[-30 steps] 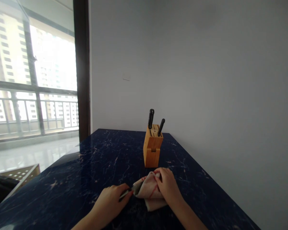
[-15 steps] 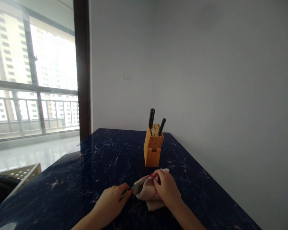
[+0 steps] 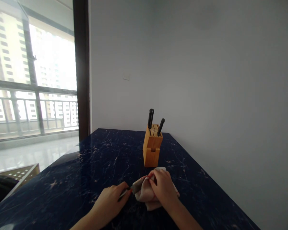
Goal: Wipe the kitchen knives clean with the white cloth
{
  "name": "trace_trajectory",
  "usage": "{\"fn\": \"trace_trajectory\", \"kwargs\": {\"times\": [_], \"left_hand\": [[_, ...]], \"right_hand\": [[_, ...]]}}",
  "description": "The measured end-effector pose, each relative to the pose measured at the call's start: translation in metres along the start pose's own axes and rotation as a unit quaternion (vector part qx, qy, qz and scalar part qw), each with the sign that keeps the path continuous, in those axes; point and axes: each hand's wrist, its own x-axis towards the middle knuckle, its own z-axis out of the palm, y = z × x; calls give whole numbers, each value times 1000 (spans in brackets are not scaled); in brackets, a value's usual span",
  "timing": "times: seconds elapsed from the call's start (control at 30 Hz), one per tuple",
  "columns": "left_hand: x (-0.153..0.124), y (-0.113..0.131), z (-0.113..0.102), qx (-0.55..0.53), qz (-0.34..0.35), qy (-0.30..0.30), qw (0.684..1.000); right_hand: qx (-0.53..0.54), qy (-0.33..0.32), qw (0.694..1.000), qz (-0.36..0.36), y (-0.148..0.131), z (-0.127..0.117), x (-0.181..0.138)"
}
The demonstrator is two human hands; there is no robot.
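My left hand point(image 3: 111, 199) is closed around the handle of a knife point(image 3: 137, 186), whose blade points right, into a folded cloth point(image 3: 148, 193). The cloth is pale with red markings and wraps over part of the blade, so the tip is hidden. Pinching the cloth from above, my right hand point(image 3: 163, 188) presses it about the blade. Just beyond the cloth stands a wooden knife block point(image 3: 151, 153), with two black-handled knives upright in its slots, one taller handle point(image 3: 150, 118) at left and a shorter handle point(image 3: 161, 126) at right.
All of this is on a dark blue marbled table point(image 3: 105, 156). A grey wall point(image 3: 206, 80) borders its right side and far end. At left are a window point(image 3: 50, 64) and a perforated beige crate point(image 3: 21, 175) below the table's edge.
My right hand has shifted slightly left along the blade with the cloth. My left hand keeps its hold on the knife, and the view has drifted a little.
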Motion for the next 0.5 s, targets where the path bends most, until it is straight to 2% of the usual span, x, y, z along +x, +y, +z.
{"fn": "trace_trajectory", "kwargs": {"times": [0.2,0.37,0.5], "left_hand": [[-1,4,-2,-19,-9,27,999],[1,0,-3,-41,-3,33,999],[1,-1,-5,-42,13,30,999]], "right_hand": [[25,72,996,43,5,-19,5],[59,58,997,-1,-2,-18,2],[53,84,994,40,3,-20,5]]}}
